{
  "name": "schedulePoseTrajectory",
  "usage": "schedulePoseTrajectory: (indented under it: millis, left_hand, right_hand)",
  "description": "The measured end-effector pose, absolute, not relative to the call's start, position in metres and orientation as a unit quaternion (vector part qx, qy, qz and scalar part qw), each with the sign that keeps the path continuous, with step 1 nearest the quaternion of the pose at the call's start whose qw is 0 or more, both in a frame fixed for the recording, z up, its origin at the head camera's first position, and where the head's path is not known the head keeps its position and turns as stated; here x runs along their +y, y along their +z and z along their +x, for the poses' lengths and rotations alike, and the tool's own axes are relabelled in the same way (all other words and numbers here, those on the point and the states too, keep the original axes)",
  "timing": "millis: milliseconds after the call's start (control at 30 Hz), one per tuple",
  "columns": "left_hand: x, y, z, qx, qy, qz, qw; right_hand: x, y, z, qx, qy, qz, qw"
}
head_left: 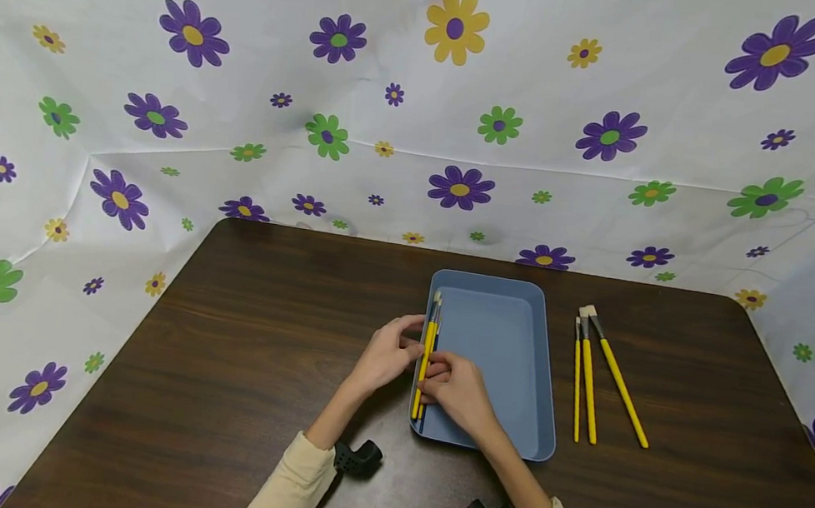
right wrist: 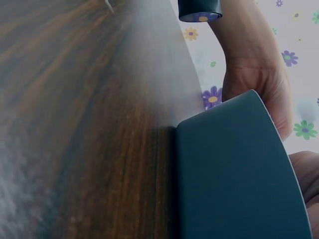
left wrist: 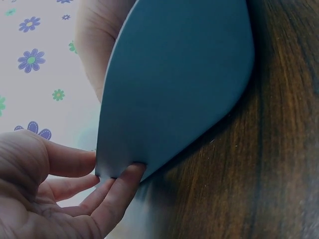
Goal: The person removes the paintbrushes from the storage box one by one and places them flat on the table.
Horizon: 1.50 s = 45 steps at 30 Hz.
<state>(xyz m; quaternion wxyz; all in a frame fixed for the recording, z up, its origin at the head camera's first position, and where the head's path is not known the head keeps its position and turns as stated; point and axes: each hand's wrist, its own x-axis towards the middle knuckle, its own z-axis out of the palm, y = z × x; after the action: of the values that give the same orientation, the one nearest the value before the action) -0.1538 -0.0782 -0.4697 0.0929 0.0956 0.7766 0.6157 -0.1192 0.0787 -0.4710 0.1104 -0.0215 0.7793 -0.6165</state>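
1. Head view: a blue-grey tray (head_left: 507,341) is lying on the dark wooden desk (head_left: 279,323), its long side running away from the person.
2. At least two yellow paintbrushes (head_left: 431,332) are resting inside the tray, lying close together along its left wall with their bristles pointing toward the far end.
3. The right hand (head_left: 460,390) is reaching over the tray, its thumb and fingertips pinching at the lower part of the yellow handles; whether it is gripping one handle or more, I cannot tell.
4. The left hand (head_left: 386,359) is holding the tray's left wall. In the left wrist view, its thumb is meeting the rim while other fingers are pressing against the outer wall.
5. Three loose brushes (head_left: 591,380) are lying on the desk to the right of the tray, well apart from the hands. Two are running nearly side by side; the third is slanting, its handle end spreading to the right, and their pale bristles are gathering near one another.
6. Cream sleeves (head_left: 291,484) are covering the forearms, and black wrist devices (head_left: 358,458) are sitting by the cuffs.
7. Flower-printed cloth (head_left: 391,68) is hanging behind the desk.
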Motion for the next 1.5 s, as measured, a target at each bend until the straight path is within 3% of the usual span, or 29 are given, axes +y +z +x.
schedulePoseTrajectory:
  millis: [733, 1500]
  left_hand:
    - [-0.078, -0.467, -0.155, 0.779, 0.611, 0.078, 0.115]
    - [-0.078, -0.468, -0.155, 0.784, 0.605, 0.076, 0.119]
  right_hand:
    - [0.088, -0.465, -0.125, 0.756, -0.64, 0.016, 0.135]
    - [0.163, -0.422, -0.138, 0.782, -0.619, 0.027, 0.066]
